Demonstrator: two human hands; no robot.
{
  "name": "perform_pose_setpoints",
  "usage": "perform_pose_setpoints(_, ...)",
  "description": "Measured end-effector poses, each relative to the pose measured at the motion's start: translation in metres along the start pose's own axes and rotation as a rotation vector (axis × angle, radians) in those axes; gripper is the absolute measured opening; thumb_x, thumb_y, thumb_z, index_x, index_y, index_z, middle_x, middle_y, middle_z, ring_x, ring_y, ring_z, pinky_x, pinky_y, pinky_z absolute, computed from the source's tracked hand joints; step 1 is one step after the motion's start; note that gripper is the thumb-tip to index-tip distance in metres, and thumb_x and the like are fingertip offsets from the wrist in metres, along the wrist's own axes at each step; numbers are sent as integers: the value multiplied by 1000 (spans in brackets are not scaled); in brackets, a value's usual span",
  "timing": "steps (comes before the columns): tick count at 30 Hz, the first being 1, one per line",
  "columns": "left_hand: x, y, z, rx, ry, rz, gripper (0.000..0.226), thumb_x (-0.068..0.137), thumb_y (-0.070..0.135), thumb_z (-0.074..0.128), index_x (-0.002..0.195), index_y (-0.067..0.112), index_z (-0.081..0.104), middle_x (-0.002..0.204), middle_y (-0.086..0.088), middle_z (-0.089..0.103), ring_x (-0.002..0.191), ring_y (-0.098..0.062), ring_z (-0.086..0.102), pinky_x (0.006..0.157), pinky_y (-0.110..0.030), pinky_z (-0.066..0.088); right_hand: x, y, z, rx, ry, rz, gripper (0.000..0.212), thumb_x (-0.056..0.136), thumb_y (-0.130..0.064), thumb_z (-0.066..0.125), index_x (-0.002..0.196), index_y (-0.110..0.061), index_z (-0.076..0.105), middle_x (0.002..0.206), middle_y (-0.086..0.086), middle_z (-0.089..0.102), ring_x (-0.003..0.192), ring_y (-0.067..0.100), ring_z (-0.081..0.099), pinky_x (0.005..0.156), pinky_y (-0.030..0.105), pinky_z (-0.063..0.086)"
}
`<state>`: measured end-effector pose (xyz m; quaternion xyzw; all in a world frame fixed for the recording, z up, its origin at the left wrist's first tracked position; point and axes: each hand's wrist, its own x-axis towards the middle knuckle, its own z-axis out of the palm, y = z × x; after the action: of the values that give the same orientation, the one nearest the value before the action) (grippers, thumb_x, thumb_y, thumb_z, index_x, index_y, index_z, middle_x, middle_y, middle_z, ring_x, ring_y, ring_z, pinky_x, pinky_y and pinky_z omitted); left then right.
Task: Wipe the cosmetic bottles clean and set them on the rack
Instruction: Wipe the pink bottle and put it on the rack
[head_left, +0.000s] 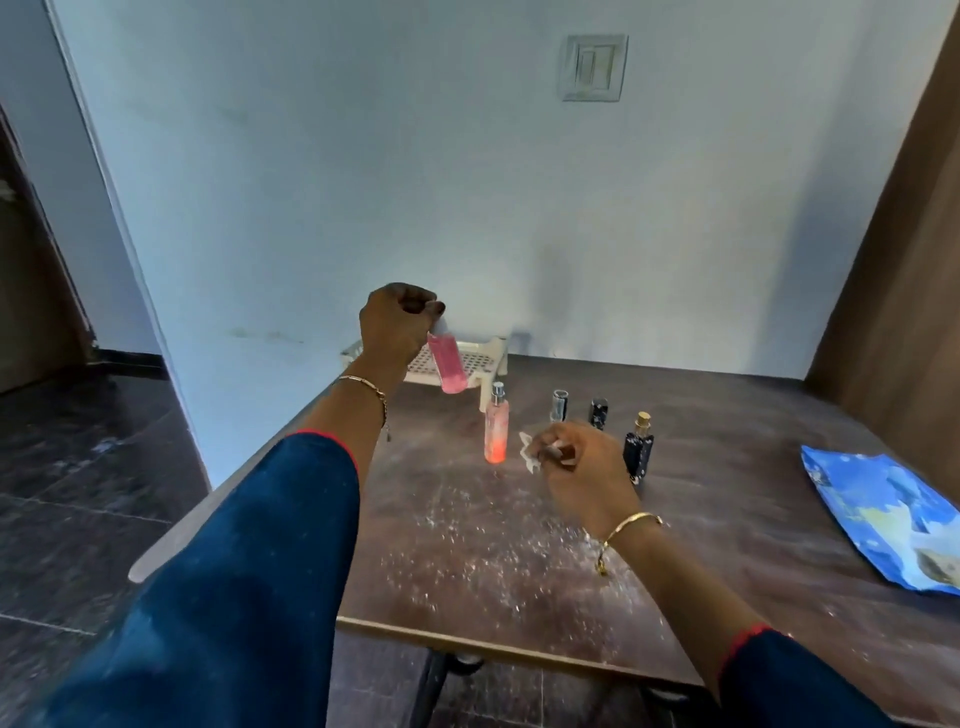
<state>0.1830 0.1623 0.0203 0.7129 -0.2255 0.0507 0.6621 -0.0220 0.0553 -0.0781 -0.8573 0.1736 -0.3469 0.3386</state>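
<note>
My left hand (397, 319) grips the cap end of a pink bottle (449, 366), which hangs tilted above the front of the white perforated rack (483, 359) at the table's far edge. My right hand (576, 465) is closed on a small white wipe (529, 451) just above the table. A pink-orange spray bottle (496, 428) stands upright to the left of that hand. Behind the hand stand a clear small bottle (558, 405) and a dark small bottle (598, 412). A dark bottle with a gold cap (640, 449) stands right beside the hand.
The brown table (727, 441) is dusted with white powder near its front. A blue packet (883, 514) lies at the right. The wall stands right behind the rack. A brown panel rises at the far right, and the table's left edge drops to dark floor.
</note>
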Motion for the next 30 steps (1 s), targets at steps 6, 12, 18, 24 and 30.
perform_pose_setpoints(6,57,-21,26,76,-16,47,16,73,11,78,72,18,64,85,-10,70,85,-26,69,81,-43,58,20,11,10,91,12,58,38,73,0,75,62,-35,67,74,-15,70,72,2,65,69,18,54)
perform_pose_setpoints(12,78,-51,55,268,-48,138,15,76,12,75,89,7,68,90,-9,71,77,-13,59,73,-20,44,23,8,18,164,-83,33,38,74,9,69,65,-28,68,78,-7,72,73,3,67,66,10,50)
perform_pose_setpoints(18,92,-64,74,320,-31,134,14,79,11,71,92,7,67,94,-9,69,82,-15,59,73,-19,40,25,11,15,126,-134,-5,35,75,4,69,69,-30,68,83,-6,71,75,3,67,70,16,55)
perform_pose_setpoints(24,96,-73,86,364,-54,130,11,81,8,70,91,5,67,95,-11,69,79,-14,58,61,-7,35,28,16,15,130,-134,16,32,75,6,68,70,-25,69,81,-7,71,75,2,67,68,11,51)
perform_pose_setpoints(30,97,-76,92,402,-83,132,13,83,13,69,94,5,69,101,-10,70,92,-18,64,75,-15,39,28,19,13,116,-116,5,33,75,4,69,69,-28,70,80,-9,72,74,3,67,68,15,54)
